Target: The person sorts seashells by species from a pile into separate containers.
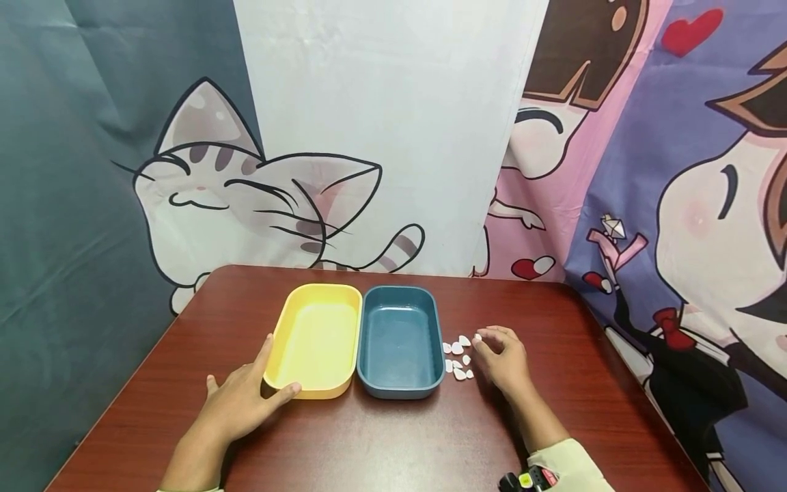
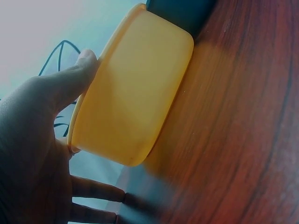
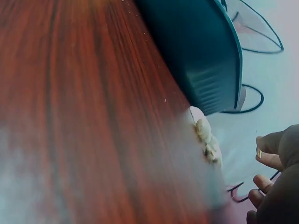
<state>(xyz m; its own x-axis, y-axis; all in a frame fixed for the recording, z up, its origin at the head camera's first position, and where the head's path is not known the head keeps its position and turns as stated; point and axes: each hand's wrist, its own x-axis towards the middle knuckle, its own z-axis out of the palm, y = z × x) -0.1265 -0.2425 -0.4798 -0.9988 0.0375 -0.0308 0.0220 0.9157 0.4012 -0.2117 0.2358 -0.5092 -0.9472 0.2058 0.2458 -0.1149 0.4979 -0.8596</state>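
Small white seashells [image 1: 458,348] lie in a cluster on the table just right of the blue tray [image 1: 400,393]. Above their right side, my right hand [image 1: 505,359] pinches one small white shell [image 1: 477,337] between thumb and forefinger; the other fingers curl loosely in the right wrist view. My left hand [image 1: 241,400] rests against the near left corner of the yellow tray [image 1: 310,394], its thumb on the near rim and its forefinger along the left side. In the left wrist view the remaining fingers [image 2: 96,189] stretch out below the yellow tray's corner.
Both trays stand side by side, touching, on the reddish-brown wooden table [image 1: 393,444]. Nothing lies inside either one. A printed cartoon curtain [image 1: 393,102] hangs behind the table and along its sides. A wrist device [image 1: 529,480] sits at my right sleeve.
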